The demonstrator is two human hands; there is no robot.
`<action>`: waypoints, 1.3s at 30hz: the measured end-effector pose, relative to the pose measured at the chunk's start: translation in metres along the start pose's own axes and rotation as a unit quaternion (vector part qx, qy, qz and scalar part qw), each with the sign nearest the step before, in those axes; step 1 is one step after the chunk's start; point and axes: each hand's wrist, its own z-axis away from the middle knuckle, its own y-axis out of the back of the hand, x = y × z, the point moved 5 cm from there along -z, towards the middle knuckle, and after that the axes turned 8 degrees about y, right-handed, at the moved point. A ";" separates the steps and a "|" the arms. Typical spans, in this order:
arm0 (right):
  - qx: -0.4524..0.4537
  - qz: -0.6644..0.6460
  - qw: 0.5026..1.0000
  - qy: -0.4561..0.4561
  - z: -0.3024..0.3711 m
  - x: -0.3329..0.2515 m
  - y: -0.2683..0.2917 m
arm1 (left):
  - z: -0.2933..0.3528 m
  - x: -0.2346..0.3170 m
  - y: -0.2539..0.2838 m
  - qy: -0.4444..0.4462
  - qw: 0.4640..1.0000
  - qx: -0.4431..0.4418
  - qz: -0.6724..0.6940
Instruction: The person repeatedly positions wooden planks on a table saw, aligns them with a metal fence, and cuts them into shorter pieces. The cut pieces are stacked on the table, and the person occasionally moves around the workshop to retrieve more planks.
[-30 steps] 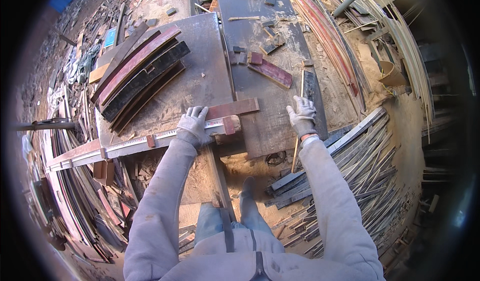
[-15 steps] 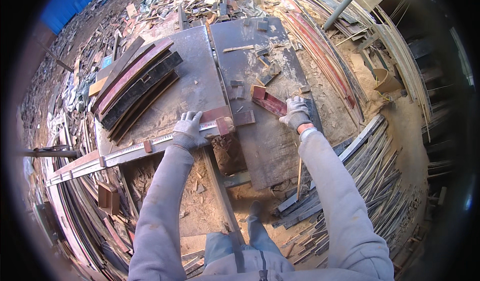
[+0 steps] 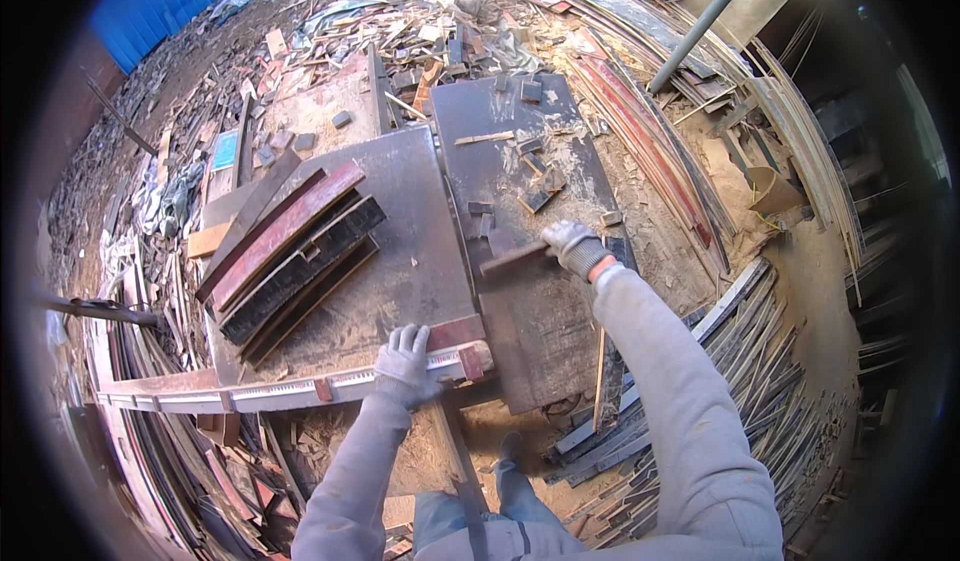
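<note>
My left hand, in a grey work glove, is hooked over a long pale fence rail with a measuring scale and small red-brown blocks. A reddish board strip lies against the rail's far side, by my fingertips. The rail runs along the near edge of a sliding table panel. My right hand, also gloved, closes on the right end of a short brown board piece, held over the dark right-hand tabletop. That piece is tilted and slightly blurred.
Stacked long boards lie on the left panel. Small wood offcuts are scattered over the far right tabletop. Thin strips pile up at the right, and wood scraps cover the ground beyond. A grey pole slants at upper right.
The left panel, with its rail and board stack, has slid towards me, my left hand moving with it. My right hand has moved slightly left, and its board piece has turned and tilted.
</note>
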 end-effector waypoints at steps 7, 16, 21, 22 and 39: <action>0.263 -0.195 0.856 -0.400 -0.005 0.032 0.049 | 0.072 0.026 -0.021 0.017 1.000 -0.019 -0.002; 0.262 -0.639 0.658 -0.300 -0.093 0.028 0.061 | 0.164 0.051 -0.055 0.007 0.999 -0.025 0.026; 0.251 -0.798 0.518 -0.175 -0.050 0.059 0.095 | 0.191 0.052 -0.075 0.018 0.993 -0.114 -0.005; 0.230 -0.837 0.472 -0.154 -0.017 0.043 0.094 | 0.193 0.049 -0.077 0.017 0.989 -0.148 -0.013; 0.289 -0.384 0.876 -0.041 0.230 -0.148 0.073 | 0.157 -0.010 -0.063 0.117 0.970 -0.027 0.212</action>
